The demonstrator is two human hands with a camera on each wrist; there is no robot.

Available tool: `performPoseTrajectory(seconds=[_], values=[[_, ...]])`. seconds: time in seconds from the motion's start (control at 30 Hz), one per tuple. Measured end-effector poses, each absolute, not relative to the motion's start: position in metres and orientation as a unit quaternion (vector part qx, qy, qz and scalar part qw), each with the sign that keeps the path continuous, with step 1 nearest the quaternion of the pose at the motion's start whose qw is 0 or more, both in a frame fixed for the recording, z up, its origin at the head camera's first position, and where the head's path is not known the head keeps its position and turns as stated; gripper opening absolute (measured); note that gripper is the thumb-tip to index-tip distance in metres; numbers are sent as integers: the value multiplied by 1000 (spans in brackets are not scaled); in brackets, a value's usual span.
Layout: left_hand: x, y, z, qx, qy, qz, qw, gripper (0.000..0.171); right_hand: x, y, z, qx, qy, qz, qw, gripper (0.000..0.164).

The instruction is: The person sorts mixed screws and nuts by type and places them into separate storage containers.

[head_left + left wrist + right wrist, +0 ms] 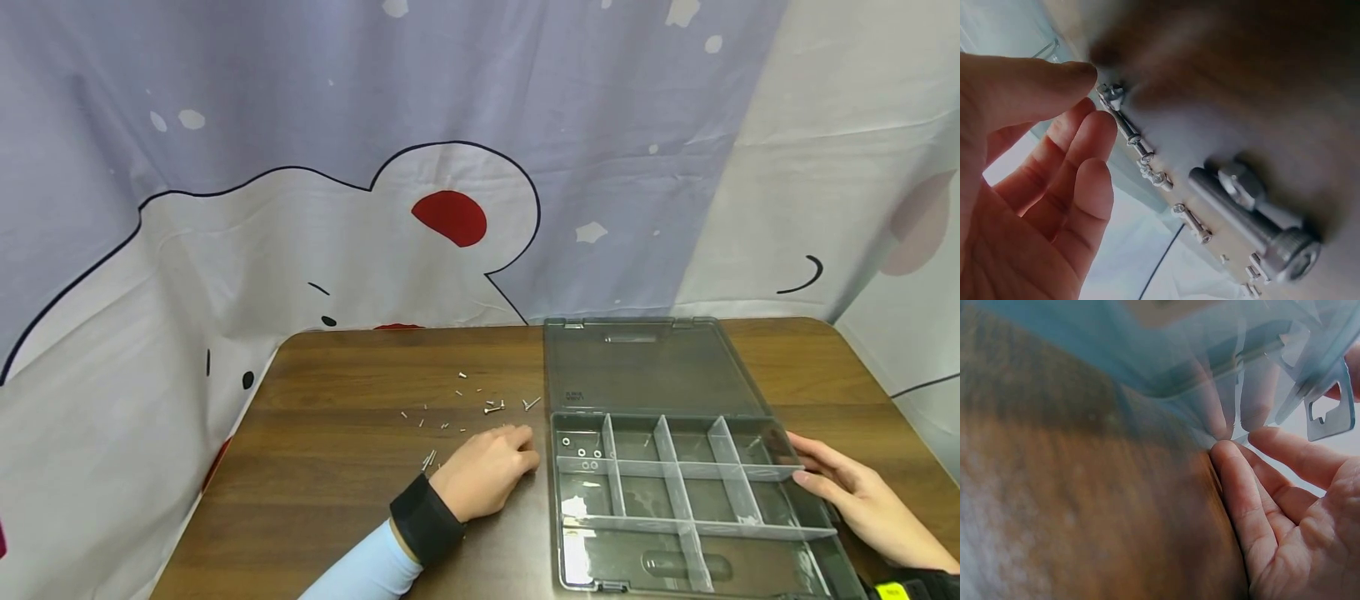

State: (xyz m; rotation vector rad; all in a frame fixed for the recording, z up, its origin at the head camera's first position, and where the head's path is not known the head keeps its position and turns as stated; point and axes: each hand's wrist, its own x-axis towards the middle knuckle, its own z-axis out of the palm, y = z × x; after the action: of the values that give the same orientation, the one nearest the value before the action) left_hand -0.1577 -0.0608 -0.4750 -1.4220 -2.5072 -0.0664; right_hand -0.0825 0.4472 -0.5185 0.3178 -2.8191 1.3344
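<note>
My left hand [487, 471] is low over the table, just left of an open grey see-through compartment box [648, 525]. Its fingers bend loosely downward. In the left wrist view, the thumb [1054, 87] is close to a nut-like metal piece [1112, 95], and no held thing shows; the index finger is hidden. A socket-head bolt [1241, 222] and a nut [1241, 184] lie nearby on the table. My right hand [862, 500] touches the box's right side, its fingertips [1229, 453] against the wall. Several small rings [582, 452] lie in the far-left compartments.
Several small screws [492, 409] are scattered on the wooden table [337, 467] beyond and left of the left hand. The box's lid [637, 367] lies folded back at the far side. A printed curtain [300, 242] hangs behind the table. A latch [1332, 409] sticks out beside the right hand.
</note>
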Motion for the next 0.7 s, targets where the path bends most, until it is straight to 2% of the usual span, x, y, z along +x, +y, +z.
performPoseTrajectory(seconds=[0.4, 0.7], values=[[-157, -61, -472, -481, -870, -17, 106, 19, -83, 445, -517, 107, -897, 428, 10, 51], [-159, -61, -475, -474, -871, -22, 128, 16, -82, 446, -518, 111, -896, 429, 10, 52]])
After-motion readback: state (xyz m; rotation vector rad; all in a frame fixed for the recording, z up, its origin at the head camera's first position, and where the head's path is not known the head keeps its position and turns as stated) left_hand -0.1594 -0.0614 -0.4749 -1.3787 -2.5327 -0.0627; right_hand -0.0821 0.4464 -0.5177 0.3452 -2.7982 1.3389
